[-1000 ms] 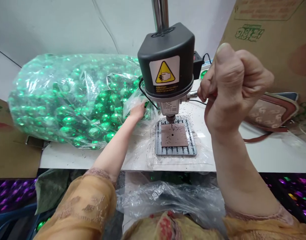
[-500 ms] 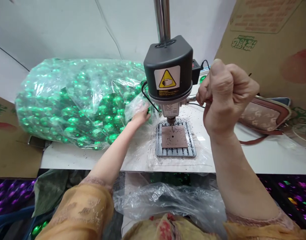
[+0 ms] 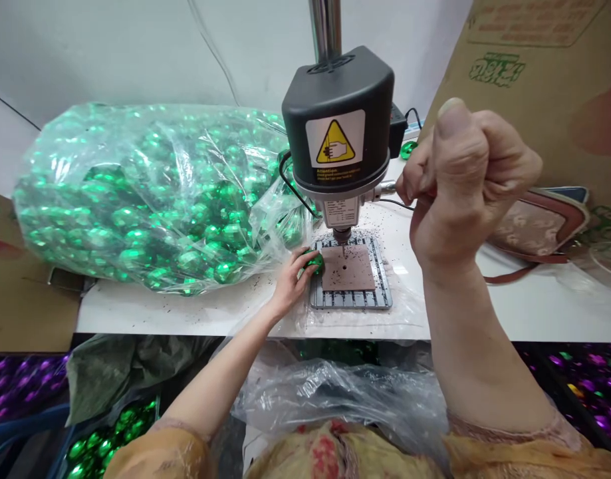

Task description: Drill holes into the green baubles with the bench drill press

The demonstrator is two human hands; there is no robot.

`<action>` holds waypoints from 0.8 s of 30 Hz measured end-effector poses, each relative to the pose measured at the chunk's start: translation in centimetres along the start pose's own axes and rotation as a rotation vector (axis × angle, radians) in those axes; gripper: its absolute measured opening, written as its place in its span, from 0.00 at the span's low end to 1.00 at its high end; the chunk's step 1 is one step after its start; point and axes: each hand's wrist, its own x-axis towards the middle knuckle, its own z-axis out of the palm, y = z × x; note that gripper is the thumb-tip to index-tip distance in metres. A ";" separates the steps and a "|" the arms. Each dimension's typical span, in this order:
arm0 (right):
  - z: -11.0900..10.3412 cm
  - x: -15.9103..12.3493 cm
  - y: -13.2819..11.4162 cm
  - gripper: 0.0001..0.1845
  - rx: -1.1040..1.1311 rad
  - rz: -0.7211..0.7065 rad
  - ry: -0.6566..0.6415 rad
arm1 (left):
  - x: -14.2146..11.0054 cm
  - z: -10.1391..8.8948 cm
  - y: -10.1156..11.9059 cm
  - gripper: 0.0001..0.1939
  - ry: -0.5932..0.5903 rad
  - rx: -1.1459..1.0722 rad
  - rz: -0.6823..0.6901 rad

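Note:
My left hand (image 3: 291,283) grips a shiny green ball (image 3: 315,262) at the left edge of the drill press's slotted base (image 3: 382,298). On that base lies a brown square plate (image 3: 355,276) with a small dark hole, just below the drill chuck (image 3: 342,234). My right hand (image 3: 462,179) is closed at the right of the black drill press head (image 3: 338,93), its fingers round the end of the metal feed lever (image 3: 386,188). Much of the lever is hidden by the fingers.
A large clear bag of green balls (image 3: 150,199) lies left of the press. Cardboard boxes (image 3: 544,100) stand at both sides. A patterned purse (image 3: 539,226) sits at the right. Green balls (image 3: 110,432) fill a container below the table. Dark shavings dot the tabletop (image 3: 150,313).
My left hand has come out of the bag opening and moved toward me, to the base, with a green ball in it. My right hand stays on the lever.

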 end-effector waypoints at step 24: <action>-0.4 -0.4 -0.6 0.24 0.020 0.027 -0.067 | 3.3 2.9 1.9 0.21 0.079 -0.690 -0.263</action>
